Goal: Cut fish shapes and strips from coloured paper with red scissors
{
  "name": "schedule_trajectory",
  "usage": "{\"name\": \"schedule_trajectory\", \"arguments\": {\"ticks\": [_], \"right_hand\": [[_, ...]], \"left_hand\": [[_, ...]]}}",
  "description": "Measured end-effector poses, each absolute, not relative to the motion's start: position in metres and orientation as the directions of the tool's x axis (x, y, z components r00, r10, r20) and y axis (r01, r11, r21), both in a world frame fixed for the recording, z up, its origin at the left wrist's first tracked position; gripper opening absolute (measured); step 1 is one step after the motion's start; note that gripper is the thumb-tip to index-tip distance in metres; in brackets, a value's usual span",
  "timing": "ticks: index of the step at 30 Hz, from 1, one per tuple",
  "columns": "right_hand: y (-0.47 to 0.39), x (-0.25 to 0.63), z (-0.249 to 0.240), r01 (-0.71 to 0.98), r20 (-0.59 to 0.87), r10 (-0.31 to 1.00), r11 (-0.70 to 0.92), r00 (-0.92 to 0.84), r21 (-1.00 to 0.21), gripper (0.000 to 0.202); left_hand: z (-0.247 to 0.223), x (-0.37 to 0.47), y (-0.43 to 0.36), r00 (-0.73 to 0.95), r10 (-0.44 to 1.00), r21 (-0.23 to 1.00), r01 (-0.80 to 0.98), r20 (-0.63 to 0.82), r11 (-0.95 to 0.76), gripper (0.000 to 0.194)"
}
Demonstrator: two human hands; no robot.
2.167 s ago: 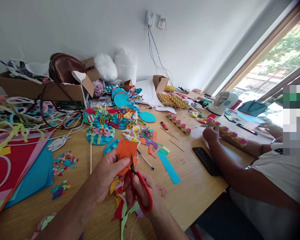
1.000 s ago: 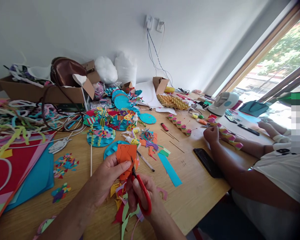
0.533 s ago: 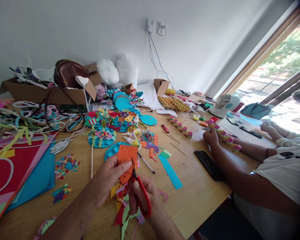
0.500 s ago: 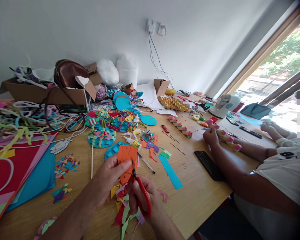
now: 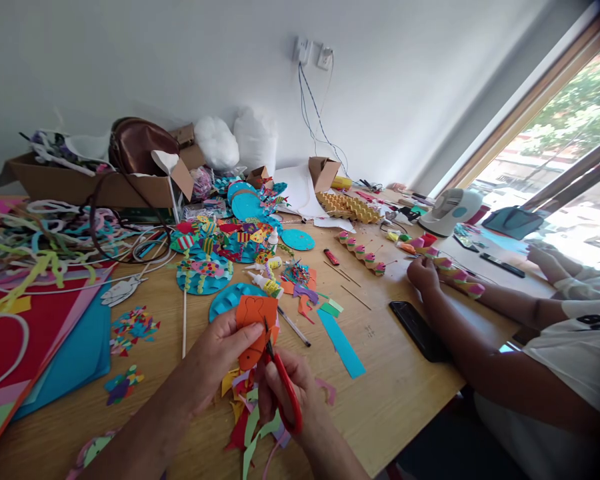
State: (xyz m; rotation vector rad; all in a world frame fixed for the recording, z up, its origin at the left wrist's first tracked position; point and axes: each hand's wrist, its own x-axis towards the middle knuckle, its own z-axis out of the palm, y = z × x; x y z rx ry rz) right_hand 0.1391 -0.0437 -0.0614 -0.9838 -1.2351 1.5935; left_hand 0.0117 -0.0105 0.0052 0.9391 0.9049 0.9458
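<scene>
An orange piece of paper [image 5: 254,311] with black drawn outlines is pinched between the thumb and fingers of my left hand [image 5: 230,343]. My right hand [image 5: 293,387] is closed round red-handled scissors [image 5: 291,393], whose dark blades reach the paper's right side. A small cut flap of orange stands out beside the blades. Under my hands lie coloured paper scraps [image 5: 253,427]. Just behind the paper are a blue scalloped disc [image 5: 230,298], a glue bottle [image 5: 267,285] and a pen [image 5: 295,327].
A person's arm [image 5: 445,320] reaches in from the right, the hand at a pink and yellow egg-carton strip [image 5: 460,277]. Nearby are a black phone [image 5: 417,330] and a blue paper strip [image 5: 341,343]. Coloured sheets [image 5: 75,347] lie left; a cardboard box [image 5: 90,190] stands behind.
The orange flap beside the blades now sticks out further to the right. The scissors and my hands have barely shifted. The person's arm at the right has moved slightly rightward.
</scene>
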Motion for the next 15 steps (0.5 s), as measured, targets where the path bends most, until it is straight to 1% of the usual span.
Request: {"name": "schedule_trajectory", "arguments": {"ticks": [9, 15], "right_hand": [[-0.044, 0.138, -0.048, -0.128, -0.146, 0.944, -0.191, -0.295, -0.973, 0.050], [-0.044, 0.139, -0.049, -0.100, -0.133, 0.946, -0.169, -0.296, -0.981, 0.046]], "left_hand": [[0.004, 0.009, -0.008, 0.350, 0.914, 0.908, -0.279, -0.206, 0.312, 0.009], [0.003, 0.008, -0.008, 0.351, 0.913, 0.914, -0.262, -0.209, 0.310, 0.015]]}}
